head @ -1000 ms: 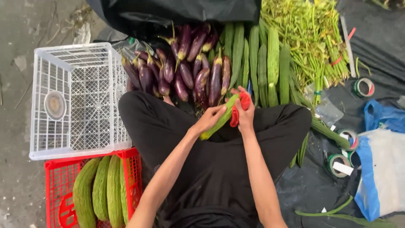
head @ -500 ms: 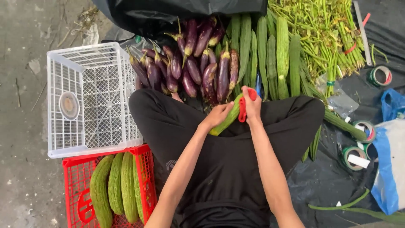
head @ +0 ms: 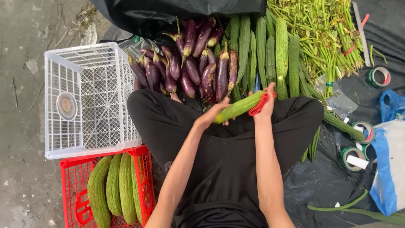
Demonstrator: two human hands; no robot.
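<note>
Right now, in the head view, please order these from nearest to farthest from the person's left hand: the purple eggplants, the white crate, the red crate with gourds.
From the left hand, which holds the green gourd:
1. Purple eggplants, just above the hand, on the ground ahead.
2. White crate, farther out to the left.
3. Red crate, lower left, beside the knee; close to the white crate's distance, but slightly farther overall.

ahead: the heap of purple eggplants (head: 190,67) and the row of long green gourds (head: 280,46) lie close beyond the knees, blocking the ground there.
left: the white crate (head: 90,145) stands open-topped, with room inside; the red crate (head: 143,185) below it is partly filled with gourds.
right: tape rolls (head: 352,156) and a blue bag (head: 390,169) crowd the black sheet.
middle: open air above the lap, between the left hand (head: 213,114) and right hand (head: 265,105).
</note>
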